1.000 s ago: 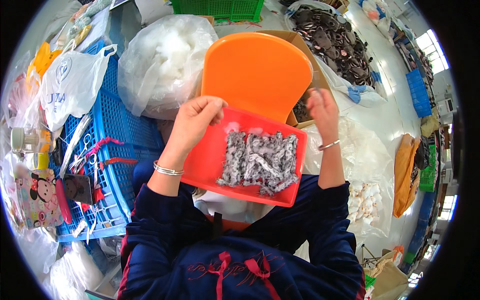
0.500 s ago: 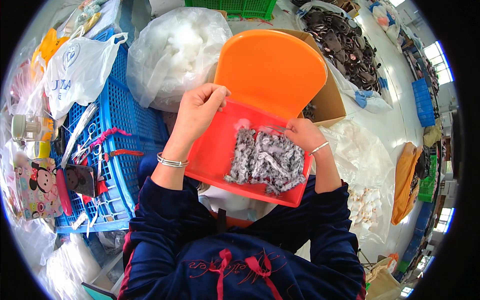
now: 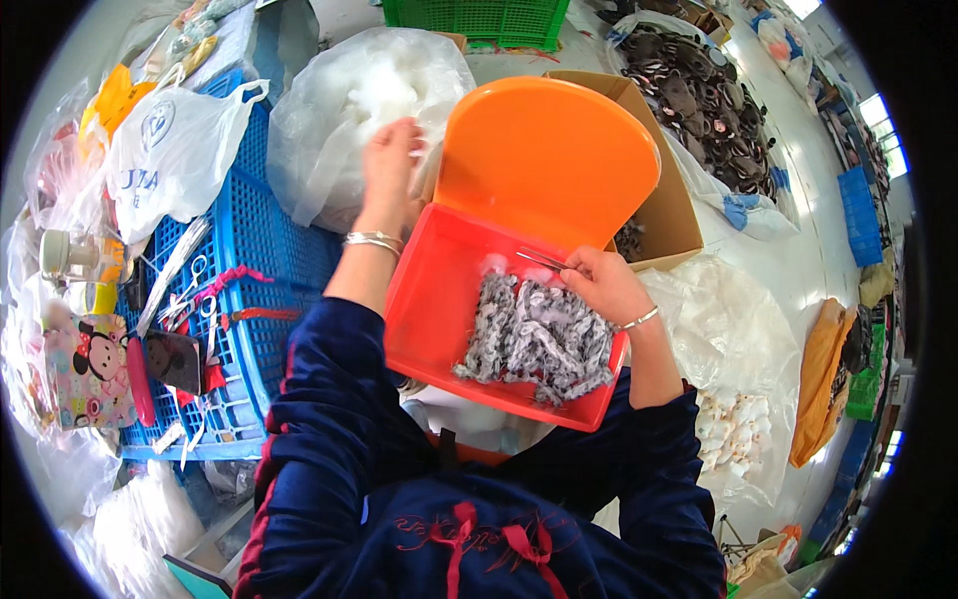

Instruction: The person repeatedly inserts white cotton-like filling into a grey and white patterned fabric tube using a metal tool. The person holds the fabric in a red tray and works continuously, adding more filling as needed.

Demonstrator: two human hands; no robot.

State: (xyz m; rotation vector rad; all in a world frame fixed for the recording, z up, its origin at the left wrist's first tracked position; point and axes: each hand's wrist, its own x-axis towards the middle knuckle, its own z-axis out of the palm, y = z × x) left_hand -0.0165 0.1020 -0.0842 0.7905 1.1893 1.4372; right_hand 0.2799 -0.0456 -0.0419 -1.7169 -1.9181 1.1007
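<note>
A red tray (image 3: 429, 329) rests across my lap, its far edge against an orange chair back (image 3: 549, 160). Fluffy grey-and-white pieces (image 3: 539, 339) lie in its right part, with a small pink-white tuft of fluff (image 3: 493, 264) at their far side. My right hand (image 3: 606, 284) is closed on metal tweezers (image 3: 541, 261), whose tips point left over the tray. Beyond the tray's far left corner, my left hand (image 3: 389, 165) is raised beside a clear bag of white stuffing (image 3: 369, 90). Its fingers are curled together; what they hold, if anything, is unclear.
At left stand blue crates (image 3: 239, 200) with scissors (image 3: 205, 304), a phone (image 3: 173, 361) and a white plastic bag (image 3: 180, 150). Behind the chair is a cardboard box (image 3: 669, 210). A sack of dark pieces (image 3: 699, 110) lies far right; plastic with small white pieces (image 3: 733, 429) lies nearer.
My left hand has moved up and away from above the tray's far left corner to the bag of stuffing. My right hand still holds the tweezers over the tray.
</note>
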